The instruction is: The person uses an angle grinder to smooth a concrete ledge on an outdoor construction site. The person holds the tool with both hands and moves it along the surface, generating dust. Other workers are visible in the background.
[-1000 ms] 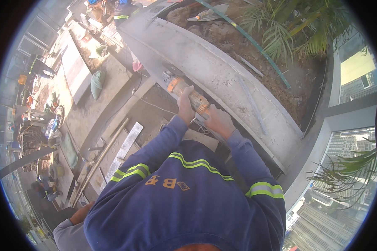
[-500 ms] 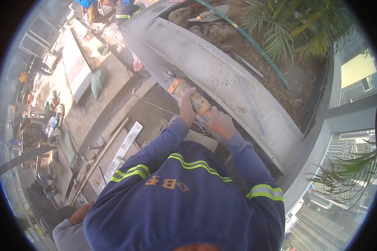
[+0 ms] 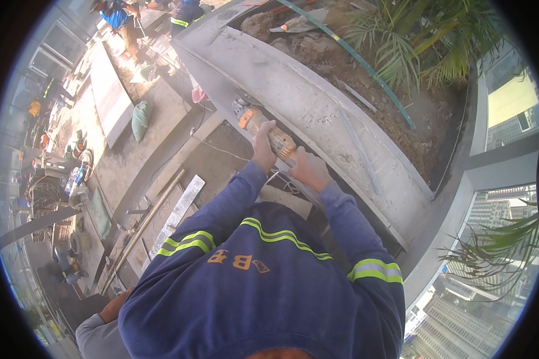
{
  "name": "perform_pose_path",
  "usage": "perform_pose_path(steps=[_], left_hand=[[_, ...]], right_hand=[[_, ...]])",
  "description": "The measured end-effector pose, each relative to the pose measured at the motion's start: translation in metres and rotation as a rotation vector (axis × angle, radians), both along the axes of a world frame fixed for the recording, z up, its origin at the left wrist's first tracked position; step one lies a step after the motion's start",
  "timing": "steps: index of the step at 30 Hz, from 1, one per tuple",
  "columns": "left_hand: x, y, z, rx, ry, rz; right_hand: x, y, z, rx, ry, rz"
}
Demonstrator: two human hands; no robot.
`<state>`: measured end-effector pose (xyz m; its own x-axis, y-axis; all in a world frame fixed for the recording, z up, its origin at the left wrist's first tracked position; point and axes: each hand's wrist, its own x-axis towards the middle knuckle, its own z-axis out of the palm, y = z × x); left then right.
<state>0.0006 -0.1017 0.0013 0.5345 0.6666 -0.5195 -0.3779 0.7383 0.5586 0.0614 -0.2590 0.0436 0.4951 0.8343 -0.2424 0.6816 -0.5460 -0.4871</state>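
Note:
My left hand (image 3: 262,145) grips the middle of an orange and grey angle grinder (image 3: 254,117). My right hand (image 3: 308,167) is closed on the tool's rear end, lower and to the right. The grinder's head points up and left, at the inner side of a pale concrete planter edge (image 3: 341,122), where a dark strip runs along below it. Thin haze of dust hangs beyond the head. A thin cable (image 3: 224,151) runs across the ground left of my hands.
Soil with palms (image 3: 401,48) fills the planter. Left: a long pole (image 3: 144,230), white plank (image 3: 184,200), green sack (image 3: 142,119), stone slab (image 3: 111,96) and tools. Workers (image 3: 117,21) stand at the upper left; another person's arm (image 3: 109,314) shows at the lower left. Windows (image 3: 497,221) border the right.
The grinder and both hands have shifted very slightly up and left. Dust around the head looks thinner. A worker in blue at the upper left has moved further left and down into view.

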Motion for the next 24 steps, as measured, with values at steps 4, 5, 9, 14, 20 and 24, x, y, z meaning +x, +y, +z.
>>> perform_pose_path(steps=[4, 5, 9, 14, 20, 24], left_hand=[[-0.006, -0.017, 0.013, -0.029, 0.002, -0.007], [-0.007, -0.024, 0.019, -0.032, -0.006, -0.003], [-0.012, -0.033, 0.020, -0.011, -0.007, 0.008], [-0.011, -0.035, 0.019, 0.001, -0.023, -0.012], [-0.004, -0.020, 0.017, -0.012, 0.012, 0.008], [0.001, -0.010, 0.008, 0.024, 0.040, 0.049]], right_hand=[[-0.003, -0.012, 0.009, -0.016, 0.063, -0.027], [-0.004, -0.017, 0.010, -0.014, 0.063, -0.028], [-0.006, -0.028, 0.014, -0.012, 0.005, 0.009], [-0.005, -0.030, 0.010, -0.005, 0.001, 0.005], [0.001, -0.014, -0.001, 0.036, -0.001, 0.008], [0.002, -0.007, 0.001, 0.024, 0.030, 0.008]])
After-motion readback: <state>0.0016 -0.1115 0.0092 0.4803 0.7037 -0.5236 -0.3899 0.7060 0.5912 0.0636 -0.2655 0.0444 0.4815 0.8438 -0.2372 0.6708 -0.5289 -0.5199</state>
